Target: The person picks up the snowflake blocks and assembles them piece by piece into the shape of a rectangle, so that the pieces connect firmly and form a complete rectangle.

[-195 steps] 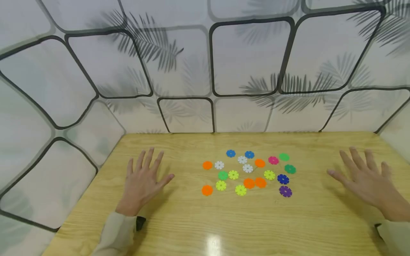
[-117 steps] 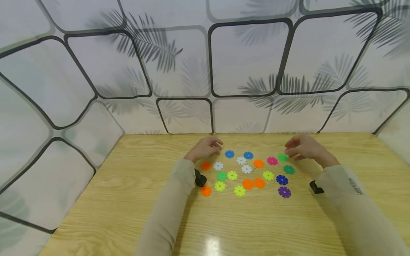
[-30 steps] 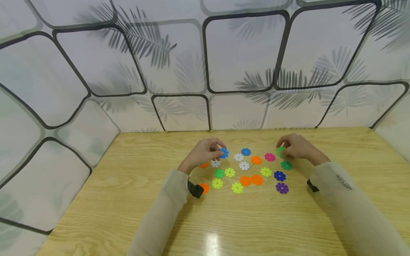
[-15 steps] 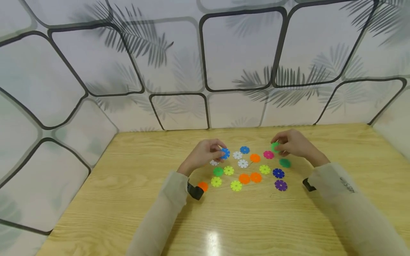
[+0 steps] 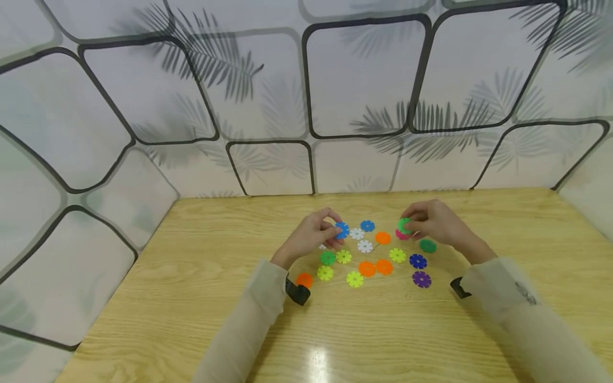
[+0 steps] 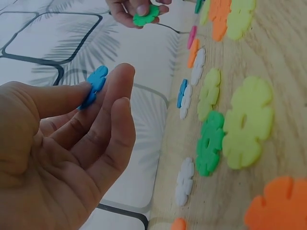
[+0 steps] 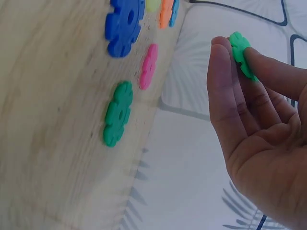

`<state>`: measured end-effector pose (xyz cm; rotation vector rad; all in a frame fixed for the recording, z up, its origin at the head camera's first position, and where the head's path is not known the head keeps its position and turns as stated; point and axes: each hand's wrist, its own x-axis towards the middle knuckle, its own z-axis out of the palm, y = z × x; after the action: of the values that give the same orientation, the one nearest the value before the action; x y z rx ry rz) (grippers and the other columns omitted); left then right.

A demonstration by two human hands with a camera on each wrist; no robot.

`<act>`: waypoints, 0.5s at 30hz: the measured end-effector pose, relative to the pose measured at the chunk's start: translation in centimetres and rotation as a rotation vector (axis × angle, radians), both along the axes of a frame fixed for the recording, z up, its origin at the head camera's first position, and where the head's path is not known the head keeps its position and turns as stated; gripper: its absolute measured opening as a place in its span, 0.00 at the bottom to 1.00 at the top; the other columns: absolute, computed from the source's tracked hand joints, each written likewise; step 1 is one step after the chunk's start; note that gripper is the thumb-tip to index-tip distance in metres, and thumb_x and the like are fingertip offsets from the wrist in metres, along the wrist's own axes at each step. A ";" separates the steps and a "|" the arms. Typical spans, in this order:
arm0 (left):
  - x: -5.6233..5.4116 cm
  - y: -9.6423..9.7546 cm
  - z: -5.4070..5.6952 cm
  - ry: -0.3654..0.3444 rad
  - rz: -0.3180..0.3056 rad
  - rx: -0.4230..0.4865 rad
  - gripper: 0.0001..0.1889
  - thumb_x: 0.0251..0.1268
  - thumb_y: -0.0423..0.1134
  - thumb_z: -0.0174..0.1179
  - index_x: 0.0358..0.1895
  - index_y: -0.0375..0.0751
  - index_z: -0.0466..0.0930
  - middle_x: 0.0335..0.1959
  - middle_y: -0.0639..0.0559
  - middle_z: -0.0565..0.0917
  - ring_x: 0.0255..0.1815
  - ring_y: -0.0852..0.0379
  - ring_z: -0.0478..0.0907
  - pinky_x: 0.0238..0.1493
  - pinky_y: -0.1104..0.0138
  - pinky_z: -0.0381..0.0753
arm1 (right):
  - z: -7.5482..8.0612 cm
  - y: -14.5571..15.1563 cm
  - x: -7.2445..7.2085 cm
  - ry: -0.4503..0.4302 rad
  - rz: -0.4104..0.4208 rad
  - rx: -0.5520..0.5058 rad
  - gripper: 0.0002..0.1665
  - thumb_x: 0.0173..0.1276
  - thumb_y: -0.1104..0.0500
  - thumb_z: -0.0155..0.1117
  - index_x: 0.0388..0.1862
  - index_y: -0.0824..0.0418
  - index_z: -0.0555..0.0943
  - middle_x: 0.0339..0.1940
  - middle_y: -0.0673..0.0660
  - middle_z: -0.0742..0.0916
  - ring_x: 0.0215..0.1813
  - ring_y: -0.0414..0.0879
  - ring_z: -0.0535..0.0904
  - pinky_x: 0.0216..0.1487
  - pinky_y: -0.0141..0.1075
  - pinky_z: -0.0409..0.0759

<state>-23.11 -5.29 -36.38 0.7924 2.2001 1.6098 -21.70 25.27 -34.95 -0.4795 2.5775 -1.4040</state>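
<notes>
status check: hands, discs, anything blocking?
Left hand pinches blue disc, lifted. Right hand pinches green disc, lifted. Other discs lie flat on the table. Nothing between the hands.

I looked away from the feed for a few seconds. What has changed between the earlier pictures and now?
Both hands came in from the table's sides. The left hand picked up a blue disc; the right hand picked up a light green disc and carried it leftward over the pink disc. The other discs stayed put.

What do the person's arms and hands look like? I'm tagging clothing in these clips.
Both arms wear long, loose beige sleeves; the right sleeve has small dark lettering. A black strap sits at each wrist, left and right. The left hand and right hand are bare.
</notes>
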 end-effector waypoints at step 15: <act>1.0 0.6 -0.3 -0.009 -0.034 0.036 0.06 0.79 0.27 0.49 0.52 0.29 0.71 0.32 0.32 0.85 0.26 0.51 0.84 0.39 0.53 0.86 | -0.3 -2.3 1.5 0.056 0.043 -0.112 0.08 0.72 0.74 0.61 0.46 0.79 0.80 0.37 0.69 0.88 0.35 0.57 0.88 0.38 0.46 0.87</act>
<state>-22.07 -4.69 -36.65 0.8266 2.1463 1.6373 -20.25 23.02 -35.24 -0.5946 2.5246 -1.5479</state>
